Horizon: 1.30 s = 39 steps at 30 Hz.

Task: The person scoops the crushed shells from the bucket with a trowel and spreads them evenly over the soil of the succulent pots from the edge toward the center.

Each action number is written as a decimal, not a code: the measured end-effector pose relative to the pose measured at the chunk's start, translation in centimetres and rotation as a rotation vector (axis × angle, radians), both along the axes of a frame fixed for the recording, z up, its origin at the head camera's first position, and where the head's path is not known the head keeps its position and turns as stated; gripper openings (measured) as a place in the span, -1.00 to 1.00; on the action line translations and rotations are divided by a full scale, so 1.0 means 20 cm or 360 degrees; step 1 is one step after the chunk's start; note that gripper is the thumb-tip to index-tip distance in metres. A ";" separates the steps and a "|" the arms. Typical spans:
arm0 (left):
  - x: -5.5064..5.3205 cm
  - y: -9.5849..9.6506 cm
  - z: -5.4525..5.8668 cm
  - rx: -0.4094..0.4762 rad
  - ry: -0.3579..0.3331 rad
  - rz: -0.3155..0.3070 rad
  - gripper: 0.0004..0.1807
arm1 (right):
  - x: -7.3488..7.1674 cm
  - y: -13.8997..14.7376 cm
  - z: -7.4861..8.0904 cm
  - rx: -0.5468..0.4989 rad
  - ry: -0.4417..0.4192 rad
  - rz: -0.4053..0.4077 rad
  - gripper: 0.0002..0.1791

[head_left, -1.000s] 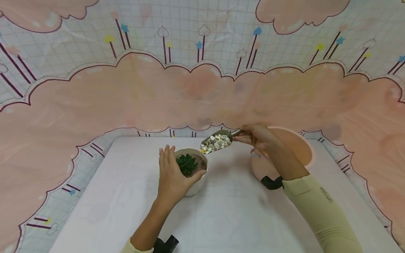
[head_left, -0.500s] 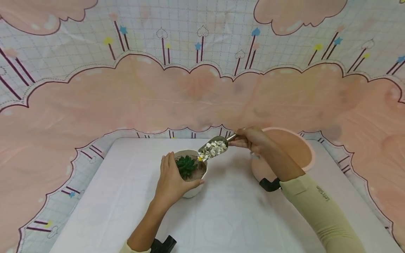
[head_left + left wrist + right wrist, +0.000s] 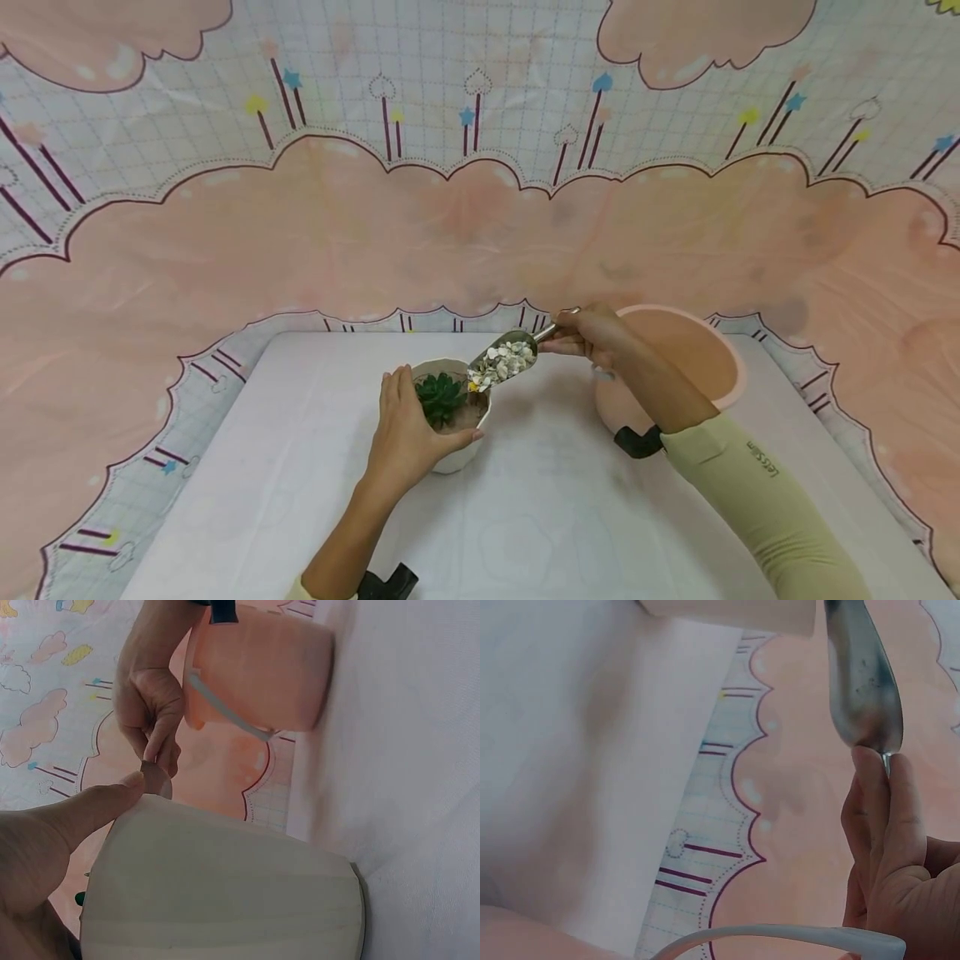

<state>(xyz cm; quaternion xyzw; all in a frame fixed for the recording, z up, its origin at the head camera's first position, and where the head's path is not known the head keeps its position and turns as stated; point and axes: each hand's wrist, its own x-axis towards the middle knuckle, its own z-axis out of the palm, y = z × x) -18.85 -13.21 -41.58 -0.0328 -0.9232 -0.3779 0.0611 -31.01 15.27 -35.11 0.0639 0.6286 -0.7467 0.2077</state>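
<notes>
On the white table in the head view stands a pale pot [image 3: 459,460] holding a green succulent [image 3: 440,398] in brownish fill. My left hand [image 3: 405,437] grips the pot from the left, fingers on the far side and thumb across the near side. My right hand [image 3: 603,337] pinches the handle of a metal scoop [image 3: 521,337] heaped with whitish pebbles [image 3: 504,362], one yellow. The scoop's tip overlaps the pot's right rim, tilted down toward the plant. In the right wrist view the scoop's underside [image 3: 866,682] shows, and its handle runs between my fingers.
A pink bucket [image 3: 617,408] with a pale handle [image 3: 229,709] stands right of the pot, partly behind my right forearm. A patterned cloth [image 3: 480,233] hangs behind the white table [image 3: 540,517].
The scoop has moved left and down until its tip overlaps the pot's rim, pebbles still in it. My left thumb has slid lower on the pot.
</notes>
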 end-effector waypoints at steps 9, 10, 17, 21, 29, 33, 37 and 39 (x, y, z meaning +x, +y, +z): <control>0.00 0.00 -0.01 0.0002 0.0014 0.0000 0.51 | 0.01 -0.01 -0.01 0.0065 0.0011 0.0003 -0.66; 0.00 0.00 -0.01 0.0000 0.0015 0.0000 0.52 | 0.01 -0.01 -0.01 0.0062 0.0008 0.0001 -0.65; 0.01 0.00 -0.01 0.0010 0.0003 0.0006 0.51 | 0.02 -0.02 -0.01 0.0065 0.0019 -0.0004 -0.70; 0.01 0.00 -0.01 0.0018 -0.0002 0.0005 0.51 | 0.03 -0.02 -0.01 0.0067 0.0040 -0.0001 -0.70; 0.00 0.00 -0.01 0.0015 0.0019 0.0005 0.51 | 0.02 -0.03 -0.01 0.0090 0.0114 -0.0015 -0.70; 0.00 0.00 -0.01 0.0026 0.0016 0.0000 0.51 | 0.03 -0.04 -0.01 0.0089 0.0144 -0.0009 -0.66; 0.00 -0.01 -0.01 0.0025 0.0045 -0.0012 0.49 | 0.03 -0.04 -0.01 0.0085 0.0171 0.0002 -0.64; 0.00 -0.01 0.00 0.0026 0.0067 -0.0022 0.48 | 0.03 -0.04 -0.01 0.0087 0.0187 0.0008 -0.64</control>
